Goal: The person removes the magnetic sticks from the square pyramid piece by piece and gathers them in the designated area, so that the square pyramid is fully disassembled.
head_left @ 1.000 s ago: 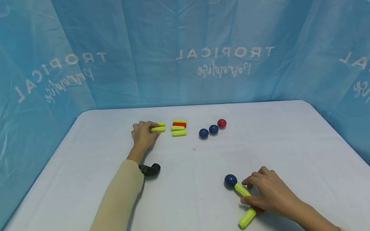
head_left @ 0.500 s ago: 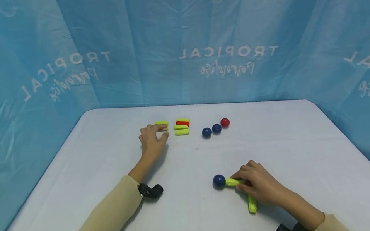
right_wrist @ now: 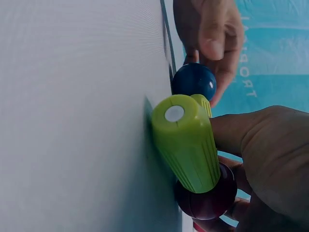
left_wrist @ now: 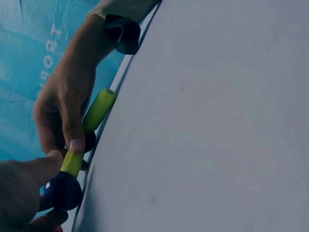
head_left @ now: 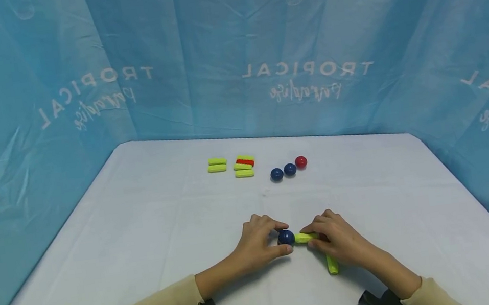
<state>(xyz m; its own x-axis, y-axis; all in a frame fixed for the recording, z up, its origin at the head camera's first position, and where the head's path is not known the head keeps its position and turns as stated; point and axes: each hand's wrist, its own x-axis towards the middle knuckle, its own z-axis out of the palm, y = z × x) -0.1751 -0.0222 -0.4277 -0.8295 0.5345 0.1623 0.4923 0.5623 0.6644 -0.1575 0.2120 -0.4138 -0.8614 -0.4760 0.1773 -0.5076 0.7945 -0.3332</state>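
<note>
Magnetic-looking balls and ribbed yellow-green rods form a small joined piece on the white table. At its left end is a blue ball [head_left: 286,237], with the thumb and fingertips of my left hand [head_left: 256,244] on either side of it. A yellow-green rod [head_left: 304,238] runs from that ball into my right hand [head_left: 343,242], which pinches it. A second yellow-green rod [head_left: 332,265] angles toward me from under the right hand. In the right wrist view this rod's end faces the camera, with a dark red ball [right_wrist: 207,200] at its other end, partly hidden by fingers.
Farther back on the table [head_left: 177,207] lie two yellow-green rods [head_left: 217,168], a stack-like group of yellow-green rods [head_left: 244,173] with a red rod [head_left: 248,162], two blue balls [head_left: 277,174] and a red ball [head_left: 301,162]. A blue curtain [head_left: 215,74] hangs behind.
My left hand has left the rods at the back and come toward me to the blue ball. My right hand has turned the joined piece and shifted it slightly left and away.
</note>
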